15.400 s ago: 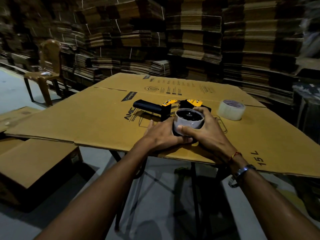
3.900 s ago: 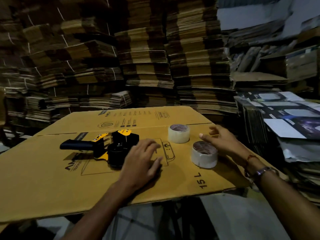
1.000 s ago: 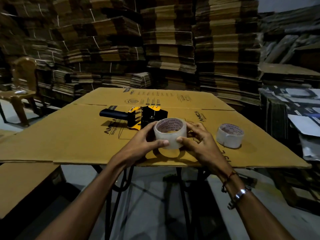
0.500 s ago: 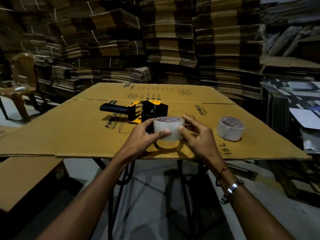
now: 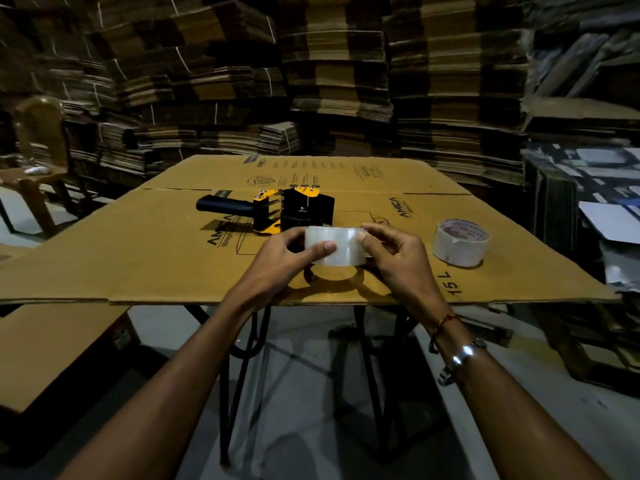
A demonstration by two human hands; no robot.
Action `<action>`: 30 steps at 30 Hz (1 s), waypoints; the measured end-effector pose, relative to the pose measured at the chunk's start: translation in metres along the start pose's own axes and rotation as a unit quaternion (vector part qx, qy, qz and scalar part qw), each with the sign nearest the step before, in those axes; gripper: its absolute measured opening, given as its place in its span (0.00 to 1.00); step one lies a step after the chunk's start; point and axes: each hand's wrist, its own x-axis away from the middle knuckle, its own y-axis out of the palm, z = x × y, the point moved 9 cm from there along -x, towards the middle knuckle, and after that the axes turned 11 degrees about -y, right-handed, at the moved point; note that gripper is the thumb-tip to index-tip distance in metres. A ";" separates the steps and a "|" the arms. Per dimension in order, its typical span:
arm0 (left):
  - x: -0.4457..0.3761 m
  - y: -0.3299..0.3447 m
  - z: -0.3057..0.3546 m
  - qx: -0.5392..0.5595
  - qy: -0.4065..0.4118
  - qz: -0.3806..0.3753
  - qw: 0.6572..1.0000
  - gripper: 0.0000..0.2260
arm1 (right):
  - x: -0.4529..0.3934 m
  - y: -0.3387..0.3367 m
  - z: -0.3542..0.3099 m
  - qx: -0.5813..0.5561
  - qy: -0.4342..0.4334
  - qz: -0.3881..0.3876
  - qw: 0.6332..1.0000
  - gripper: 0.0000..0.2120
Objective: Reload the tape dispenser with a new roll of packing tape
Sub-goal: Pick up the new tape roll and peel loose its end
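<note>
We've got the clear, glossy roll of packing tape (image 5: 335,245) lifted just above the flat brown cardboard sheet (image 5: 145,251) that covers the table, near its front edge, w/ its shadow on the board below. Our left hand (image 5: 282,259) grips the roll's left side, thumb curled across the front face, fingers wrapped behind. Our right hand (image 5: 398,256) pinches the right side, thumb on the rim, fingers bent round the back. Just behind the roll lies the black-and-yellow tape dispenser (image 5: 273,210) on its side, black handle pointing left; can't tell if roll & dispenser touch. To the right, apart from our hands, a white tape roll w/ printed cardboard core (image 5: 459,245) sits flat on the sheet. Stacks of flattened cartons (image 5: 339,71) fill the bkgd; a brown plastic chair (image 5: 36,157) stands far left.
</note>
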 end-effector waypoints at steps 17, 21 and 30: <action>0.004 -0.001 0.000 0.046 -0.009 0.009 0.999 0.16 | -0.001 0.007 -0.007 0.095 -0.030 -0.040 0.994 0.28; 0.007 -0.001 0.007 0.009 0.007 0.036 0.999 0.21 | 0.000 0.008 -0.007 0.099 -0.031 -0.047 0.993 0.29; 0.002 -0.002 0.008 -0.034 0.022 0.070 0.997 0.18 | 0.000 0.008 -0.013 0.141 -0.054 -0.020 0.988 0.20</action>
